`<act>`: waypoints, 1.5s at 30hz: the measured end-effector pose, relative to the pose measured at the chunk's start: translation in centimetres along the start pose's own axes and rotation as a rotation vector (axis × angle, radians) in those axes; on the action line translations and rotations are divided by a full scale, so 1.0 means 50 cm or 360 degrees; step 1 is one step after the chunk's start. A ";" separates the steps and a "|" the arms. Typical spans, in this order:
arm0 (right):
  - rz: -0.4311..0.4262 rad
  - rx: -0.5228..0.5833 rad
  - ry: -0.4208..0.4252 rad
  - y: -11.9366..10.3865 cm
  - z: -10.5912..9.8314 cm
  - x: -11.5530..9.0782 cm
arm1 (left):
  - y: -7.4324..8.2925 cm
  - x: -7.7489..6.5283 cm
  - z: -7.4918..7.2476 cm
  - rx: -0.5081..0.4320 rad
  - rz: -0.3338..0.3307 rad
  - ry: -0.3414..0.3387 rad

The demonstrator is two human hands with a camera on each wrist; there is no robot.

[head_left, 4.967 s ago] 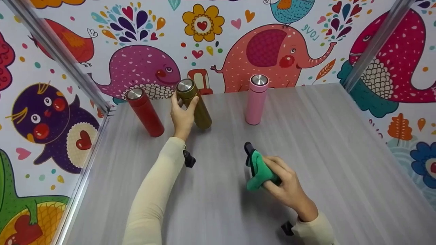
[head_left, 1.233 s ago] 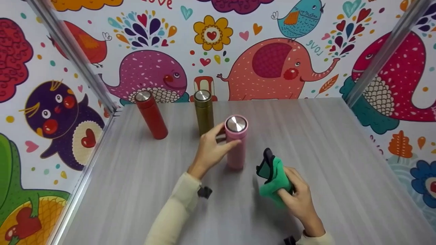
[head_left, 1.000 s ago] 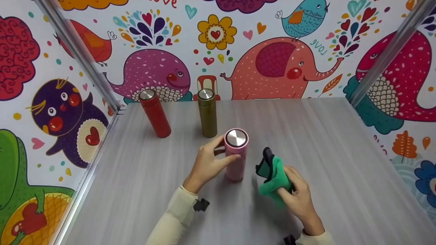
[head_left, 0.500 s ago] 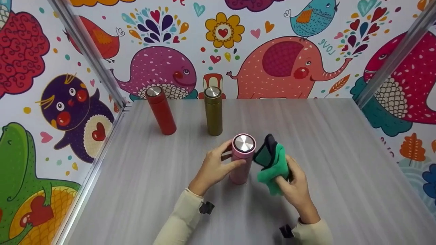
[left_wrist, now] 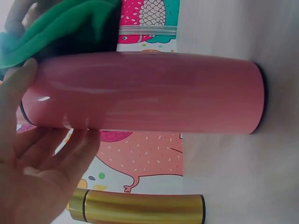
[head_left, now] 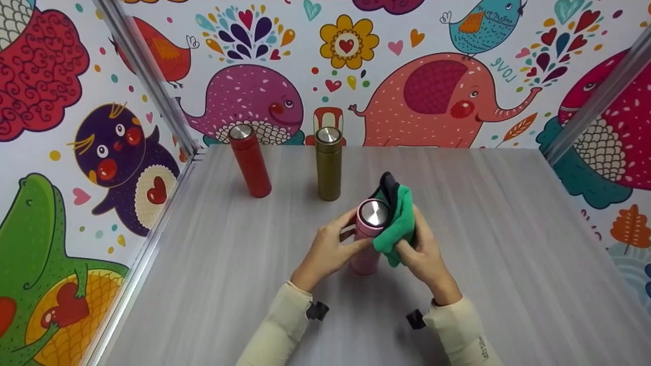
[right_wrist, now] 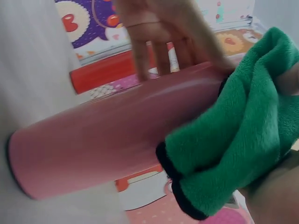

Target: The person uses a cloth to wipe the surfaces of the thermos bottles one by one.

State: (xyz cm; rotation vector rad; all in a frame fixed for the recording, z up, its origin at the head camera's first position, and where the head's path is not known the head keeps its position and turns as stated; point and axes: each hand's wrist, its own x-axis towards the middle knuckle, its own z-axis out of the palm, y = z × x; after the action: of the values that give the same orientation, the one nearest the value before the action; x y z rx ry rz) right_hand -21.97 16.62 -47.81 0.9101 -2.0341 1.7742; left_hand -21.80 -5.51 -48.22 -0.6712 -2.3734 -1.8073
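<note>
**Apparent wiping step**

Beyond the left hand (head_left: pixel 331 254) stand a red cylindrical flask (head_left: pixel 252 168) and an olive-gold one (head_left: pixel 329 170). That hand grips a glossy pink, metal-topped flask (head_left: pixel 365 260), upright between the hands; the right hand (head_left: pixel 427 258) pinches a green plush cloth (head_left: pixel 399 223) against it. The next stroke likely needs a steady left grip.

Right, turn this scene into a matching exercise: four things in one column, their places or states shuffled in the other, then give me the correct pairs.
Things
1. Red flask
2. Olive-gold flask
3. Pink flask
4. Green cloth

Places or states
A. Bunched up and held in the right hand
B. Untouched, second from the left in the head view
C. Gripped near its top by the left hand
D. Untouched, farthest left in the head view

Right pairs
1-D, 2-B, 3-C, 4-A
</note>
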 end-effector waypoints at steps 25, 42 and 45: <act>0.0619 -0.0200 -0.0197 0.063 0.030 -0.083 | -0.007 0.006 -0.027 -0.0059 -0.0101 -0.0056; 0.0162 -0.0003 -0.0058 -0.013 0.007 -0.004 | 0.015 0.015 -0.047 0.0041 -0.0086 -0.0220; 0.0071 0.0006 -0.0064 -0.004 -0.002 0.003 | 0.026 0.020 -0.040 0.0069 -0.0118 -0.0239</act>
State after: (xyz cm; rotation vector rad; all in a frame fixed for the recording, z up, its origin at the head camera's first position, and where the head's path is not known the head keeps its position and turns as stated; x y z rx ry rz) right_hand -22.00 16.68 -47.55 0.9153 -2.0922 1.7969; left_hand -22.61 -6.84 -46.12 -0.7485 -2.5580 -1.7871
